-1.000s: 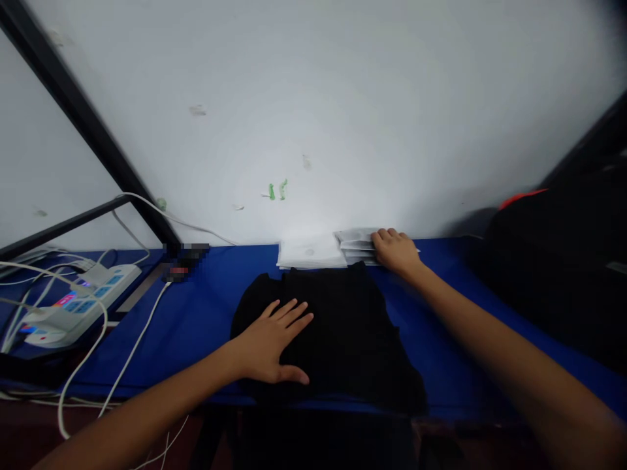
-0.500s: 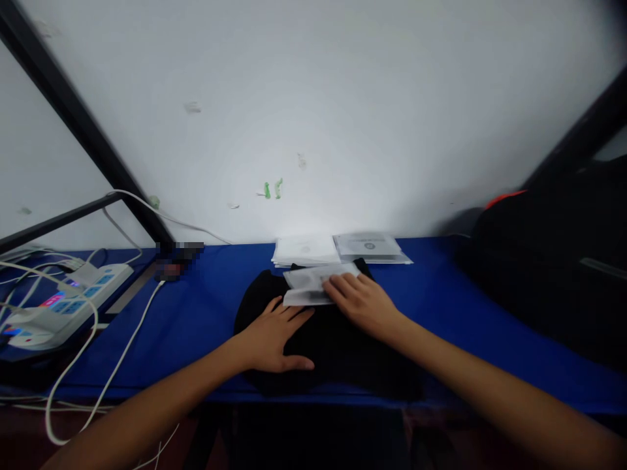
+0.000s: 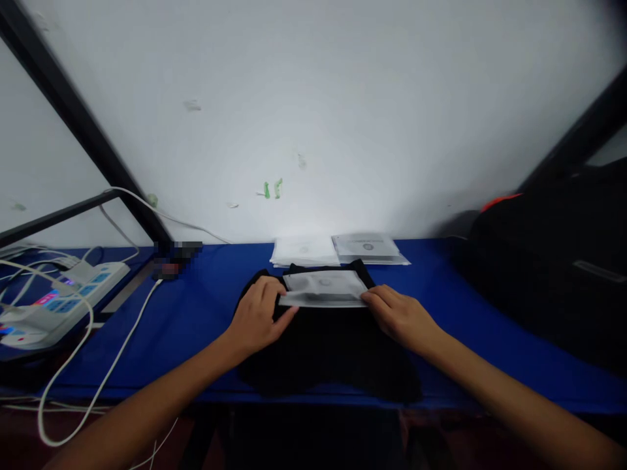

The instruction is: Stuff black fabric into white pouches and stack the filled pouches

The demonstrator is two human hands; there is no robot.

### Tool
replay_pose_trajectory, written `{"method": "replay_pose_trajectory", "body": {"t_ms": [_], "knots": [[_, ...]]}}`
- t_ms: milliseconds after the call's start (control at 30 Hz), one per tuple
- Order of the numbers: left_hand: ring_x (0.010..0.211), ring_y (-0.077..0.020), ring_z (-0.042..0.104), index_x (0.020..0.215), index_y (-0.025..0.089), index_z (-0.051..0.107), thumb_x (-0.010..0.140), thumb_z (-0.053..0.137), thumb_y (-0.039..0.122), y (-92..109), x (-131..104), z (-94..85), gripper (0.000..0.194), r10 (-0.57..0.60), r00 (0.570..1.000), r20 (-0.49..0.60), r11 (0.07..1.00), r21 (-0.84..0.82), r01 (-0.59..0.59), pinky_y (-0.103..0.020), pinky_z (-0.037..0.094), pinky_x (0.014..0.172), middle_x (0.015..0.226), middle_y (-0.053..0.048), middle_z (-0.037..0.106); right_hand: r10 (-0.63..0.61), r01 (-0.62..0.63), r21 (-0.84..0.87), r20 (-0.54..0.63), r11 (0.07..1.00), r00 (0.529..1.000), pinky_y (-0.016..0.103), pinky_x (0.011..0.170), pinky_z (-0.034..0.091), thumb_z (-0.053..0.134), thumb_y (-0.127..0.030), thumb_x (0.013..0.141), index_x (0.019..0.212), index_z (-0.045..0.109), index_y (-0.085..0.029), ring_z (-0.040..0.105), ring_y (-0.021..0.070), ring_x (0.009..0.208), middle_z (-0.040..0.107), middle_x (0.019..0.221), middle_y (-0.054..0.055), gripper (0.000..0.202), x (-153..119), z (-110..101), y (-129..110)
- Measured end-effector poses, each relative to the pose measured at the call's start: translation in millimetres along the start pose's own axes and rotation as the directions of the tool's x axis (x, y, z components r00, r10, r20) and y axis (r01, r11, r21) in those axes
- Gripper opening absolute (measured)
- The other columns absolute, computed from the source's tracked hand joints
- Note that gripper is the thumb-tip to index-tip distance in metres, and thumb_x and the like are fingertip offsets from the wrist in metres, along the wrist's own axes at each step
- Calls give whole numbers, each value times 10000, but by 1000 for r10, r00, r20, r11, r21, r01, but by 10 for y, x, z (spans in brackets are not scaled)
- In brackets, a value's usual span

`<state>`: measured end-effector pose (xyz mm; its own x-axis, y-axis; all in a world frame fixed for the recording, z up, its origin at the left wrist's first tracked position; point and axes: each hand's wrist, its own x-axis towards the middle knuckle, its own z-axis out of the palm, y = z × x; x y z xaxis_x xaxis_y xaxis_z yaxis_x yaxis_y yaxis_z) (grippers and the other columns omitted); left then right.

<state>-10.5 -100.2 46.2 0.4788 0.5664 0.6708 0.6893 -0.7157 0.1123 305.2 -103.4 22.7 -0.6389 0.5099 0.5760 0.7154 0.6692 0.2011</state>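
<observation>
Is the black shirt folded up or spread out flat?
Folded. The black shirt lies as a compact bundle on the blue table, with a clear flat bag on top, held by the left hand and right hand.

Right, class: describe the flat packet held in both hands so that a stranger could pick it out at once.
Start at the blue table against the white wall, then find the folded black garment at its front middle. The clear plastic bag lies across the garment's far edge, pinched by the left hand and right hand. Unlike the two white stacks by the wall, it is held.
</observation>
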Motion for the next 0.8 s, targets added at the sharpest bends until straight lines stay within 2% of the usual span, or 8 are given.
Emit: {"method": "replay_pose_trajectory", "body": {"t_ms": [67, 133, 200, 267, 433, 633, 733, 800], "knots": [[939, -234, 572, 1075, 138, 536, 937, 543, 225, 100, 116, 16, 163, 100, 990, -96, 994, 49, -96, -380, 498, 802, 1010, -117, 595, 44, -26, 173, -97, 985, 994, 260, 586, 502, 418, -100, 947, 1068, 572, -148, 624, 174, 744, 657, 892, 95, 201, 82, -48, -86], [926, -225, 577, 1090, 143, 555, 929, 528, 147, 231, 236, 40, 163, 225, 970, -86, 973, 70, -220, -384, 482, 825, 1016, -106, 614, 116, -45, 368, -173, 929, 978, 266, 636, 533, 482, -132, 949, 1070, 579, -171, 641, 166, 775, 656, 897, 77, 160, 205, -109, -199], [866, -205, 581, 1056, 149, 573, 925, 540, 131, 356, 338, 71, 136, 320, 944, -84, 947, 51, -317, -364, 475, 806, 963, -77, 637, 171, -33, 499, -232, 866, 957, 277, 669, 545, 528, -124, 932, 1049, 599, -195, 647, 163, 795, 658, 884, 57, 154, 329, -170, -310], [811, -190, 579, 1003, 150, 579, 927, 571, 160, 438, 407, 101, 77, 370, 919, -137, 929, 33, -369, -342, 472, 769, 887, -51, 649, 189, -1, 546, -289, 837, 939, 279, 663, 546, 554, -97, 913, 1023, 619, -197, 643, 159, 784, 659, 868, 51, 163, 421, -217, -396], [753, -167, 575, 929, 168, 577, 945, 585, 227, 454, 429, 140, 61, 387, 896, -215, 919, 15, -394, -318, 464, 724, 802, -16, 655, 139, 58, 521, -331, 852, 933, 256, 634, 540, 533, -57, 910, 1003, 630, -169, 636, 145, 755, 664, 841, 61, 175, 473, -250, -474], [821, -177, 589, 932, 173, 584, 960, 471, 131, 447, 380, 132, 124, 417, 898, -138, 907, 7, -420, -333, 479, 789, 839, -33, 655, 41, 95, 407, -312, 908, 949, 239, 568, 508, 436, -51, 909, 979, 625, -166, 626, 135, 655, 682, 798, 58, 232, 478, -212, -494], [852, -186, 587, 940, 178, 585, 959, 451, 131, 332, 396, 90, 144, 386, 915, -117, 922, 17, -386, -345, 481, 818, 842, -41, 647, 30, 99, 348, -348, 932, 937, 233, 570, 506, 421, -55, 901, 989, 638, -182, 640, 130, 649, 705, 811, 53, 266, 492, -246, -446], [847, -187, 588, 920, 185, 576, 959, 452, 134, 176, 404, 45, 140, 331, 934, -131, 944, 47, -328, -348, 479, 807, 834, -38, 647, 74, 55, 342, -354, 938, 932, 221, 568, 505, 427, -59, 903, 987, 645, -197, 653, 124, 658, 709, 810, 42, 271, 487, -296, -374]]}}
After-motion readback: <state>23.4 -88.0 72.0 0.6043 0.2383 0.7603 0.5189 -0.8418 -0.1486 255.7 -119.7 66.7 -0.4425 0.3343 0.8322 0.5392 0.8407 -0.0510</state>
